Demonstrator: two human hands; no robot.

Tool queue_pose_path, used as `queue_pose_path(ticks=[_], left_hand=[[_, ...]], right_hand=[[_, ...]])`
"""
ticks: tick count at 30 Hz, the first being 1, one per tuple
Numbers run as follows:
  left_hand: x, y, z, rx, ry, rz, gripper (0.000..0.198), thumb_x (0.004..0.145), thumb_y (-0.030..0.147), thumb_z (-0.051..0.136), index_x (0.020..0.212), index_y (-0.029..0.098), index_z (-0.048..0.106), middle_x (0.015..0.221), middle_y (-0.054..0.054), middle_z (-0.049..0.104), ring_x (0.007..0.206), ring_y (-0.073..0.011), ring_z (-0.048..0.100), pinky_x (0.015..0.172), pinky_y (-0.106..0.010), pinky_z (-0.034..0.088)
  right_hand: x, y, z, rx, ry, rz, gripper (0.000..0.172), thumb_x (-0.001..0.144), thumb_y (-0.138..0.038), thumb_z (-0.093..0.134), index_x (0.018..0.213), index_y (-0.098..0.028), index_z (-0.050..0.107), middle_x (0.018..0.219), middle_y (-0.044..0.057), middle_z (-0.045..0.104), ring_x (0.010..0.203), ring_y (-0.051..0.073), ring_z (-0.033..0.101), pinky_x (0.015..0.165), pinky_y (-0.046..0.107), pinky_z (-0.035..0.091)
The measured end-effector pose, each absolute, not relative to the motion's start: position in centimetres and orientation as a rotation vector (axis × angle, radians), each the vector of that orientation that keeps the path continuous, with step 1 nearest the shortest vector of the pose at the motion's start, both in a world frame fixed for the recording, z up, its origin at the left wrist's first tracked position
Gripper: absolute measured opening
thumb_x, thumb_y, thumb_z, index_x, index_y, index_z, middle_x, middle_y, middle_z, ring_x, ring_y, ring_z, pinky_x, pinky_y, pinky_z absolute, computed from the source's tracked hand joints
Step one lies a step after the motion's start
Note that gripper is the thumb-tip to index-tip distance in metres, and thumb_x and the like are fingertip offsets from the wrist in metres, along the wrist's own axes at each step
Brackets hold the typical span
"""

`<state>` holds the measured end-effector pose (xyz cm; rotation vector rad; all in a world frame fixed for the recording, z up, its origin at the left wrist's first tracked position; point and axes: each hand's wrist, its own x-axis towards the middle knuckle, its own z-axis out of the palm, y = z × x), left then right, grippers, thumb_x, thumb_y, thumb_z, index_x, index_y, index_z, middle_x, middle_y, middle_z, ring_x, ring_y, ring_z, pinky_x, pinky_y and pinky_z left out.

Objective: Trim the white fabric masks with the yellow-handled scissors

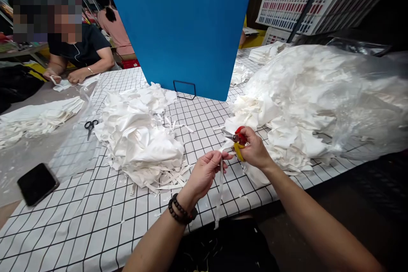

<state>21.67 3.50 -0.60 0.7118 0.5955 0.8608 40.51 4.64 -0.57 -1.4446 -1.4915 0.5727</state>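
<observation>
Head view. My left hand (207,170) is pinched closed on a white strip (218,204) of fabric. The strip's top end is between thumb and fingertips, and the rest hangs down past the near edge of the surface (95,229).

My right hand (255,151) is wrapped around small red-and-yellow snips (238,140). The blades point left toward the strip's top end, just beside my left fingertips. Whether the blades touch the cloth I cannot tell.

Judgement: the strip looks light, limp and thin. It will droop and twist, so it is best pinched close to the working end and kept taut.

A heap of white pieces (140,136) with loose trimmings sits on the surface left of my hands, toward the middle. A larger heap in a clear plastic bag (334,102) fills the right side, reaching up to my right hand. A blue board (181,25) stands at the far edge.

Black scissors (91,126) lie left of the middle heap. A dark phone (37,183) lies near the left edge. At the far left corner a co-worker (83,49) in a black top handles white cloth.
</observation>
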Motion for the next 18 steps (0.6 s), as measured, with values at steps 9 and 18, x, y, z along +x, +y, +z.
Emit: queue_pose_path(ticks=[9, 18], left_hand=[[17.0, 1.7, 4.2, 0.890, 0.733, 1.227, 0.022, 0.080, 0.041, 0.071, 0.086, 0.020, 0.070, 0.076, -0.002, 0.070, 0.061, -0.0129, 0.062, 0.065, -0.029, 0.054], [16.9, 0.8, 2.0, 0.935, 0.792, 1.208, 0.022, 0.085, 0.037, 0.066, 0.081, 0.016, 0.070, 0.094, -0.005, 0.054, 0.060, -0.0076, 0.052, 0.047, -0.020, 0.050]], right_hand=[[34.4, 5.8, 4.1, -1.073, -1.307, 0.519, 0.029, 0.071, -0.021, 0.063, 0.090, -0.026, 0.042, 0.088, 0.000, 0.052, 0.078, 0.016, 0.054, 0.066, 0.027, 0.050], [35.2, 2.9, 2.3, -0.989, -1.378, 1.204, 0.030, 0.079, -0.030, 0.070, 0.096, -0.026, 0.046, 0.100, 0.002, 0.060, 0.066, 0.011, 0.052, 0.062, 0.027, 0.049]])
